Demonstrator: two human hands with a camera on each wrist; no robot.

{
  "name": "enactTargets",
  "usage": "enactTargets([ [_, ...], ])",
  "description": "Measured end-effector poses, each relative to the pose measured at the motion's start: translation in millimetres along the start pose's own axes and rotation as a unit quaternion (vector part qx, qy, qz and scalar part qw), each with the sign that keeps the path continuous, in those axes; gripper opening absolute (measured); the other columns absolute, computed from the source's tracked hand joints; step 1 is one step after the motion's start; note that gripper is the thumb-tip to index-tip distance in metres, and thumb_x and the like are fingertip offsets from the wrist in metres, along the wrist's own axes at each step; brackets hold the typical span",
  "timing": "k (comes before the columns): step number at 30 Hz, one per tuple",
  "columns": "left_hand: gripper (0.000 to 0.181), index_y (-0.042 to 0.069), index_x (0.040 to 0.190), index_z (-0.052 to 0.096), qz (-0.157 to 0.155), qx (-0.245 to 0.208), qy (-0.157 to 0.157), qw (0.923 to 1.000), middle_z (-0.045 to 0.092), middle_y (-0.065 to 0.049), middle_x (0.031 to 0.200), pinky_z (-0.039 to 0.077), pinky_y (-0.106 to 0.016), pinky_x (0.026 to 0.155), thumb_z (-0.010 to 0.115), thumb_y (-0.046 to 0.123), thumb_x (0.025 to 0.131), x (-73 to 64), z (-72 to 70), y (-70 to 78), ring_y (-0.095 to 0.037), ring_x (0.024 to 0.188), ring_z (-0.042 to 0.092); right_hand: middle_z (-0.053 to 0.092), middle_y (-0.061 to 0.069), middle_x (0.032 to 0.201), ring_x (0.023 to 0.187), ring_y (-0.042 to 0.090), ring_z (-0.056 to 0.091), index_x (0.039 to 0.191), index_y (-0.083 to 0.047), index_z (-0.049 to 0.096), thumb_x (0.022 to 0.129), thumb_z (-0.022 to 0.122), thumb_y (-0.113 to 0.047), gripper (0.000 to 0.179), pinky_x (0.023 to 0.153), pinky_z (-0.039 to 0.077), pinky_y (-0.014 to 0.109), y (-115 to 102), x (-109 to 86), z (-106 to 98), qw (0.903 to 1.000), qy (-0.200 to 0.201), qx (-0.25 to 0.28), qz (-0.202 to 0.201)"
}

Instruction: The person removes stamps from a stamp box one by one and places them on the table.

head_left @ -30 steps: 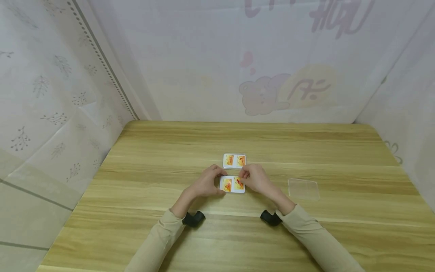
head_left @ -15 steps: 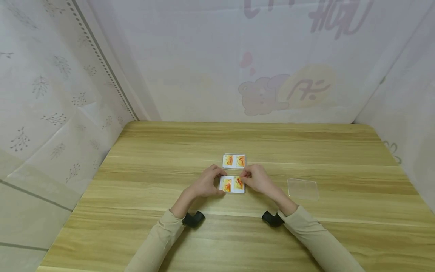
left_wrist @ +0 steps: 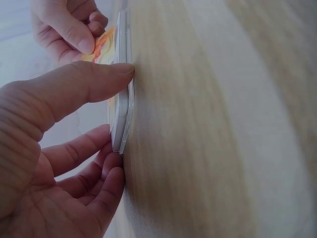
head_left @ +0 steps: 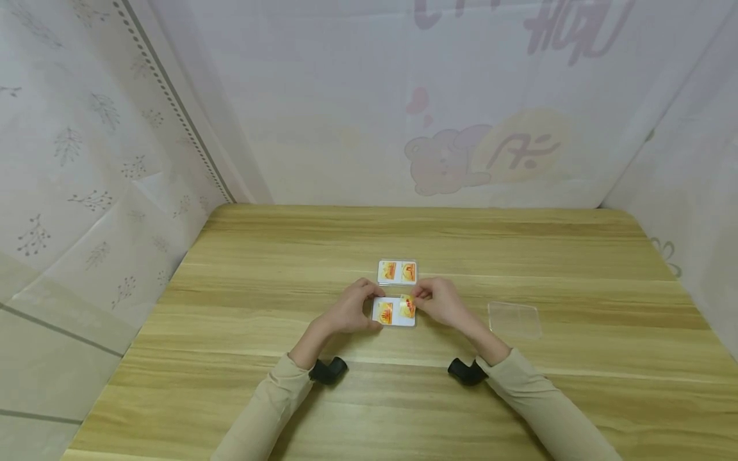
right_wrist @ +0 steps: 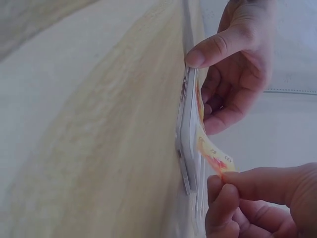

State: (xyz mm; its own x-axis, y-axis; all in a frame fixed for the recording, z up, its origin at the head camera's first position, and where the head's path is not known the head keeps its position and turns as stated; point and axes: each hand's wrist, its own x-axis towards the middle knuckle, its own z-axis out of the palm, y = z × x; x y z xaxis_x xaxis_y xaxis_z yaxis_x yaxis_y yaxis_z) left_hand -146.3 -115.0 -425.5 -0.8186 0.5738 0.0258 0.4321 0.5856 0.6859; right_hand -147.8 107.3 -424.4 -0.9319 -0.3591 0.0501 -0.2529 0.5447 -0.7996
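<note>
In the head view, a flat clear case with a white insert (head_left: 396, 315) lies on the table. My left hand (head_left: 348, 310) holds its left end, thumb on the near edge and fingers at the far edge. An orange-yellow stamp (head_left: 384, 313) lies on the insert's left half. Over the right half, my right hand (head_left: 441, 302) pinches a second stamp (head_left: 407, 306) between thumb and finger. The right wrist view shows this pinched stamp (right_wrist: 215, 154) bent and tilted up off the insert. Its lower end is close to the white surface; whether it touches is unclear.
Just beyond, a similar case (head_left: 399, 272) holds two orange stamps. A clear plastic lid (head_left: 515, 320) lies to the right on the wooden table (head_left: 288, 256). Black wrist devices (head_left: 328, 371) sit by both wrists. Patterned cloth (head_left: 346, 96) hangs behind the table.
My right hand has drawn back slightly to the right. The right stamp has lifted and shifted up and right, baring more white insert below it. My left hand stays in place.
</note>
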Motion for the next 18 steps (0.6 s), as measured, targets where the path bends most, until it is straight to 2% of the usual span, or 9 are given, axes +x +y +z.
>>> enactTargets([
  [6,0.050,-0.002,0.108,0.060,-0.004,0.006,0.000,1.0000,0.053,-0.011,0.106,0.043,-0.038,0.089,0.083,0.004,0.064,0.3,-0.2,1.3,-0.025,0.099,0.051,0.063,0.006,0.071,0.062,0.011,0.054,0.081,0.004,0.067,0.081,0.063,0.004,0.004,0.055,0.045,0.019,5,-2.3,-4,0.9990,0.007,0.041,0.019],
  [18,0.050,-0.002,0.108,0.060,-0.007,0.014,-0.002,0.9999,0.053,-0.010,0.107,0.043,-0.039,0.090,0.083,0.005,0.064,1.2,0.7,0.3,-0.025,0.099,0.051,0.065,0.009,0.074,0.063,0.011,0.054,0.087,0.006,0.069,0.083,0.064,0.003,0.007,0.056,0.045,0.020,13,-9.5,-15,0.9989,0.027,0.035,0.011],
])
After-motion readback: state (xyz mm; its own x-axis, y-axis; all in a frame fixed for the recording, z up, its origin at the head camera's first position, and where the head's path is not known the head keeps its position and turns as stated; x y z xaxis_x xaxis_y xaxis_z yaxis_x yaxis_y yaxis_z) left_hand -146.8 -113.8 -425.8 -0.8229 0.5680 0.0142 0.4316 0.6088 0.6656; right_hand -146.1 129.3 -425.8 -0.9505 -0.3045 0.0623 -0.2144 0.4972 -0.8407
